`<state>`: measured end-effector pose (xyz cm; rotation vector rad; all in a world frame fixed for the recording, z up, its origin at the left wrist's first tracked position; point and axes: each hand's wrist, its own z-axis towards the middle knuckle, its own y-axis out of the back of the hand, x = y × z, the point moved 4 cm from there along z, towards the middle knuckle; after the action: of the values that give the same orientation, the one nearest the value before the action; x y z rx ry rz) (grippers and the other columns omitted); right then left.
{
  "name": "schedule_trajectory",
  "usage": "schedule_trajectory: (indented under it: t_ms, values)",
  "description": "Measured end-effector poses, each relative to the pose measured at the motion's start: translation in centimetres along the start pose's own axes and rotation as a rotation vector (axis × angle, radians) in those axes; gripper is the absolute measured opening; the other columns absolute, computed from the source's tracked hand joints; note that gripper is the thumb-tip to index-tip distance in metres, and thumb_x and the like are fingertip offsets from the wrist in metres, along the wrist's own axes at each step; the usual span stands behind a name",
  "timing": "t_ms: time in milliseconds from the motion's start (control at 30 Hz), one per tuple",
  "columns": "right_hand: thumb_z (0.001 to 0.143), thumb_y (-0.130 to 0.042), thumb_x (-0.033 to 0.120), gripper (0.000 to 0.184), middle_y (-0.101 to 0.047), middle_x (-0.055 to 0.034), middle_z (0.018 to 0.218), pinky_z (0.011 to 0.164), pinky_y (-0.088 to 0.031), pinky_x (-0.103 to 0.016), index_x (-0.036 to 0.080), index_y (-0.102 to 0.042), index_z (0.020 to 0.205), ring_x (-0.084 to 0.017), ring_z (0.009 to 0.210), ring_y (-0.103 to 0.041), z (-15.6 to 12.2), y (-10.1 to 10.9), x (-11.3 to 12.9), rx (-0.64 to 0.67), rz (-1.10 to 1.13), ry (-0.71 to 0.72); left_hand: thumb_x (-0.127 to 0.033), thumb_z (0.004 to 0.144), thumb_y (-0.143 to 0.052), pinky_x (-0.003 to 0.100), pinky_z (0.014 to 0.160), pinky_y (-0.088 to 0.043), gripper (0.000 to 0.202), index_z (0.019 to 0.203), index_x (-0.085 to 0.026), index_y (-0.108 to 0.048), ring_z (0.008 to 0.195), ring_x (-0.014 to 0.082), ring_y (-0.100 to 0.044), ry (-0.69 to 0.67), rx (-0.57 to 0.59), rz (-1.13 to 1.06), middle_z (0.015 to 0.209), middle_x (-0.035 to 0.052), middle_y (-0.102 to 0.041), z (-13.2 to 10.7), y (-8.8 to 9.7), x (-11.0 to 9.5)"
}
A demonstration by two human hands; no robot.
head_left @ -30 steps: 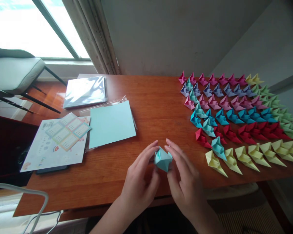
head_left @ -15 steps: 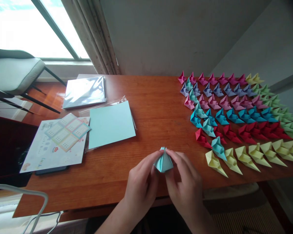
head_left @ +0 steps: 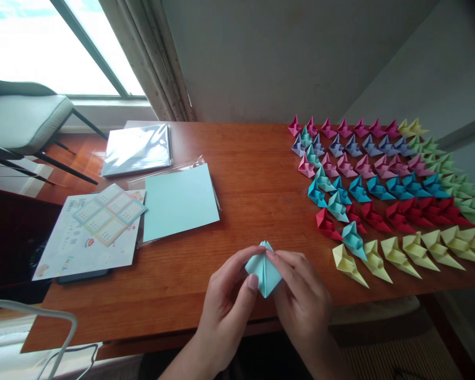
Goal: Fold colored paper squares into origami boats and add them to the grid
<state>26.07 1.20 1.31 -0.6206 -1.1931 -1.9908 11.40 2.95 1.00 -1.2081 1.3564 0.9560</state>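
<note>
One teal paper [head_left: 269, 278], folded to a diamond, at the near side of the table [head_left: 257, 184], is pinched by left hand [head_left: 226, 296] and right hand [head_left: 305, 295], apparently mid-fold, the next move seemingly calling for even pressure along its midline.

1. The head camera looks out from the wearer's head, forward and down across the bench [head_left: 253, 195].
2. It is near the left hand [head_left: 226, 301] and right hand [head_left: 304, 295], framed at lower middle.
3. Its wide view reaches the wall [head_left: 277, 63] beyond, with a window [head_left: 31, 58] at upper left.
</note>
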Motion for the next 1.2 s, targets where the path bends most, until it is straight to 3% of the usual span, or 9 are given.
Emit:
schedule_trajectory:
  t_ms: [133,333,467,567,767,867,1000,1067,1200]
  values:
    - [0.091,-0.049,0.002,0.054,-0.070,-0.0076,0.112,0.084,-0.058,-0.038,0.031,-0.060,0.135,-0.022,0.102,-0.067,0.1,0.1,0.1,0.028,0.025,-0.007,-0.029,0.090,-0.071,0.026,0.087,-0.057,0.032,0.122,-0.025,-0.067,0.103,0.0220,-0.070,0.050,0.021,-0.105,0.118,0.0064,-0.073,0.5,-0.7,0.3]
    - [0.096,-0.046,0.012,0.047,-0.066,-0.0079,0.124,0.092,-0.056,-0.038,0.028,-0.053,0.139,-0.023,0.113,-0.065,-0.8,0.4,-0.8,0.083,0.192,-0.198,-0.023,0.086,-0.075,0.027,0.092,-0.056,0.045,0.128,-0.025,-0.061,0.109,0.0216,-0.068,0.063,-0.016,-0.108,0.124,0.0083,-0.069,0.8,-0.3,1.2]
    - [0.099,-0.050,0.022,0.029,-0.067,-0.0054,0.116,0.086,-0.057,-0.032,0.028,-0.063,0.123,-0.021,0.105,-0.066,-0.5,0.4,-1.6,0.106,0.359,-0.368,-0.022,0.083,-0.077,0.027,0.089,-0.057,0.044,0.125,-0.025,-0.064,0.107,0.0213,-0.068,0.037,-0.037,-0.053,0.121,0.0071,-0.069,1.0,0.3,1.3]
    - [0.100,-0.049,0.026,0.026,-0.067,-0.0054,0.114,0.086,-0.056,-0.032,0.027,-0.065,0.120,-0.020,0.104,-0.066,0.3,0.3,-1.7,0.140,0.438,-0.396,-0.021,0.084,-0.076,0.028,0.094,-0.055,0.039,0.122,-0.026,-0.066,0.110,0.0221,-0.067,-0.018,-0.030,0.051,0.122,0.0061,-0.069,1.2,0.7,1.1]
    - [0.095,-0.063,0.029,0.012,-0.068,-0.0023,0.094,0.075,-0.056,-0.027,0.025,-0.070,0.103,-0.018,0.089,-0.068,0.9,-0.1,-2.1,0.189,0.456,-0.461,-0.019,0.086,-0.073,0.029,0.097,-0.053,0.038,0.123,-0.027,-0.065,0.110,0.0218,-0.067,-0.061,0.024,0.174,0.120,0.0052,-0.070,1.2,0.6,0.9]
    - [0.094,-0.065,0.029,0.009,-0.068,-0.0012,0.094,0.075,-0.055,-0.025,0.026,-0.071,0.100,-0.016,0.087,-0.068,0.7,-0.2,-2.4,0.166,0.494,-0.499,-0.022,0.085,-0.075,0.026,0.091,-0.054,0.039,0.122,-0.026,-0.065,0.105,0.0205,-0.067,-0.004,0.017,0.068,0.115,0.0053,-0.071,1.2,0.4,0.8]
    - [0.094,-0.067,0.031,0.007,-0.071,-0.0003,0.095,0.075,-0.056,-0.022,0.027,-0.071,0.099,-0.015,0.086,-0.069,0.2,-0.2,-2.7,0.069,0.576,-0.593,-0.029,0.090,-0.069,0.025,0.076,-0.054,0.019,0.107,-0.021,-0.067,0.087,0.0180,-0.068,0.109,0.107,-0.082,0.095,0.0042,-0.071,1.1,-0.2,0.9]
    - [0.094,-0.066,0.032,0.007,-0.071,0.0001,0.094,0.076,-0.056,-0.022,0.027,-0.070,0.099,-0.015,0.086,-0.069,-0.1,-0.1,-2.7,0.069,0.598,-0.612,-0.030,0.092,-0.066,0.023,0.070,-0.052,0.012,0.097,-0.019,-0.068,0.078,0.0163,-0.065,0.102,0.116,-0.015,0.084,0.0029,-0.069,1.0,-0.1,0.8]
    - [0.098,-0.059,0.031,0.012,-0.068,-0.0013,0.104,0.084,-0.053,-0.025,0.029,-0.068,0.107,-0.017,0.097,-0.065,0.3,0.9,-2.6,0.143,0.528,-0.539,-0.023,0.094,-0.062,0.021,0.066,-0.046,0.010,0.087,-0.018,-0.067,0.070,0.0130,-0.059,-0.042,0.091,0.270,0.078,0.0014,-0.066,1.3,0.3,-0.1]
